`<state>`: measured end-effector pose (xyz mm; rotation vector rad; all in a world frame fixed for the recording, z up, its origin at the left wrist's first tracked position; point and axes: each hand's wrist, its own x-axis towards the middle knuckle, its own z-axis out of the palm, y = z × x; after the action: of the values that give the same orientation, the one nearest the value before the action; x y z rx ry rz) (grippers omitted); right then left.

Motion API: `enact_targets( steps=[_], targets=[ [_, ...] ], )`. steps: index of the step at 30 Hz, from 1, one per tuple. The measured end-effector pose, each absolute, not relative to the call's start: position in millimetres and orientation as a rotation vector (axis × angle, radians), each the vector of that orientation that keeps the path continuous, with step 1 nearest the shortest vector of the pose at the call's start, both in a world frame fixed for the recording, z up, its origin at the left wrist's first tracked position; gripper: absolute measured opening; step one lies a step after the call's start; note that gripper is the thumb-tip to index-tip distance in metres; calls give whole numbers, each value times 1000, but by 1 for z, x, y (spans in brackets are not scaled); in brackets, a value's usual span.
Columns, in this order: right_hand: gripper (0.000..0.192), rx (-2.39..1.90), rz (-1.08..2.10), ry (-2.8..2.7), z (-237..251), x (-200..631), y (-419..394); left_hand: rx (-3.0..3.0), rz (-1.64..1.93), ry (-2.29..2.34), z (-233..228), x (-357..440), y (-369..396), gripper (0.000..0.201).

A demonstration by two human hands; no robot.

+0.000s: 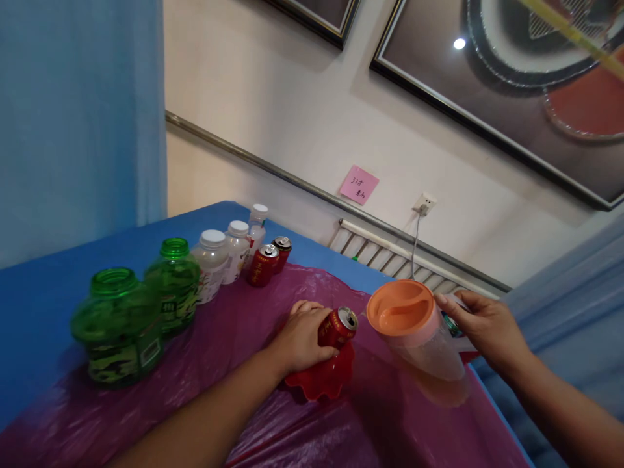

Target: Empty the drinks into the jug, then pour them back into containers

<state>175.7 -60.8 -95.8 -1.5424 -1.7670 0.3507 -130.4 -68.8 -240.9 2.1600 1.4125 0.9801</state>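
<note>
Left fingers (312,325) wrapped round red can (338,327), right fingers (451,305) gripping pitcher (414,325) handle

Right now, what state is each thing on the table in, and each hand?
Left hand: grip closed around red drink can.
Red drink can: tilted, top opened, over red scalloped plastic bowl.
Right hand: on pitcher's handle side.
Clear plastic pitcher: orange lid on.
Two green plastic bottles: uncapped.
White-capped bottles: capped.
Two far red cans: upright.
</note>
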Motion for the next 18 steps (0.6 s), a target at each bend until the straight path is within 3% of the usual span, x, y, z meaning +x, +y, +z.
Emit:
enact_targets(
  steps=[18],
  targets=[
    [50, -1540, 330, -1770, -96, 173, -63, 2167, 994, 1412, -241, -130, -70, 51]
  ],
)
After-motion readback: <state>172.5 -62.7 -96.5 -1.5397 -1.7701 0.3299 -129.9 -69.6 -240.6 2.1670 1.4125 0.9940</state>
